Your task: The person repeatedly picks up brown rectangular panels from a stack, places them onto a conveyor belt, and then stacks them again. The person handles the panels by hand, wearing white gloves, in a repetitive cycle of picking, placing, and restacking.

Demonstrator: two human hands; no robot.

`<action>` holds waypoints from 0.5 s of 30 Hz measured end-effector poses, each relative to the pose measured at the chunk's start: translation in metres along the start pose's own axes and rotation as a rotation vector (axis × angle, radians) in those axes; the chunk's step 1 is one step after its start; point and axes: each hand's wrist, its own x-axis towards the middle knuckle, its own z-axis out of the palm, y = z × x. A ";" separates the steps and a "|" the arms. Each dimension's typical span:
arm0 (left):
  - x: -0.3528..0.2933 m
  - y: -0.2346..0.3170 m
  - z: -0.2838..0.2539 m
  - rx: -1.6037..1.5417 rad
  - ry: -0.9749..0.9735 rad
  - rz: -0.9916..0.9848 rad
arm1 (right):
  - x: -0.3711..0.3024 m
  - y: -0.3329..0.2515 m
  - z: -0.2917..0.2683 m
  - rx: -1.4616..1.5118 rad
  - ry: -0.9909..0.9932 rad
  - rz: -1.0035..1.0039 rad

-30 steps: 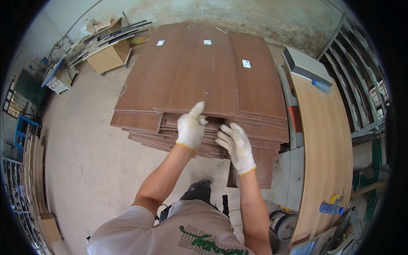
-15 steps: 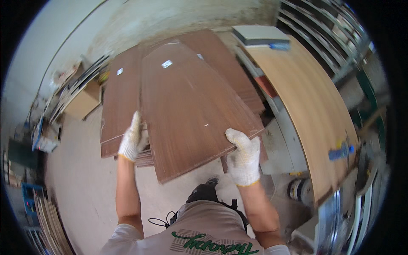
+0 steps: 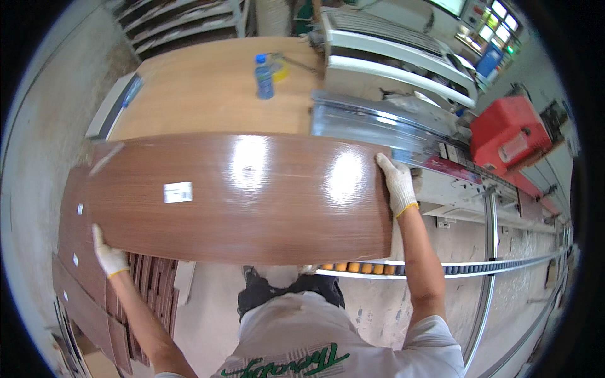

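Note:
A long brown wood-grain panel [image 3: 271, 214] lies across in front of me, glossy on top, with a white label near its left part. My left hand [image 3: 108, 253], in a white knitted glove, holds its near left corner, thumb up over the edge and the other fingers hidden. At the opposite end my right hand [image 3: 398, 183], gloved alike, grips the short right edge, its fingers partly out of sight beneath. Below and left of the held panel sits a stack of similar brown panels [image 3: 77, 236], several with small white labels.
Beyond the panel stands a light wood table [image 3: 195, 75] bearing a blue-capped bottle [image 3: 264, 79] and a yellow tape roll [image 3: 278, 68]. To the right are a red machine housing [image 3: 509, 135], a roller rail [image 3: 469, 269] and metal posts. A slatted rack [image 3: 179, 22] stands far left.
The view has swung right. The panel has come off the stack and turned crosswise, and my hands have spread from its near end to its opposite ends.

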 end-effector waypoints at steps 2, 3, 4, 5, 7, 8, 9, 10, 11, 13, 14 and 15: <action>-0.006 -0.073 0.058 0.004 0.003 -0.055 | 0.039 0.006 -0.064 -0.473 0.193 -0.092; -0.013 -0.107 0.091 -0.100 -0.006 -0.153 | 0.058 0.006 -0.095 -0.614 0.186 -0.145; -0.021 -0.135 0.122 -0.152 -0.014 -0.263 | 0.077 0.003 -0.119 -0.776 0.240 -0.153; -0.030 -0.160 0.153 -0.141 -0.050 -0.270 | 0.093 0.001 -0.141 -0.843 0.273 -0.125; -0.043 -0.194 0.209 -0.175 -0.034 -0.383 | 0.116 -0.003 -0.173 -1.017 0.348 -0.144; -0.049 -0.207 0.232 -0.161 -0.041 -0.380 | 0.122 -0.002 -0.187 -1.073 0.371 -0.123; -0.052 -0.219 0.253 -0.217 -0.001 -0.434 | 0.117 0.002 -0.196 -1.098 0.357 -0.134; -0.060 -0.230 0.270 -0.216 -0.067 -0.420 | 0.108 0.010 -0.202 -1.104 0.339 -0.181; -0.070 -0.242 0.281 -0.198 -0.121 -0.402 | 0.093 0.019 -0.203 -0.978 0.382 -0.211; -0.089 -0.263 0.294 -0.242 -0.074 -0.509 | 0.048 0.046 -0.193 -1.051 0.810 -0.383; -0.096 -0.275 0.304 -0.254 -0.086 -0.503 | 0.022 0.061 -0.181 -1.087 1.099 -0.502; -0.103 -0.285 0.311 -0.275 -0.086 -0.517 | 0.002 0.076 -0.159 -0.855 1.220 -0.364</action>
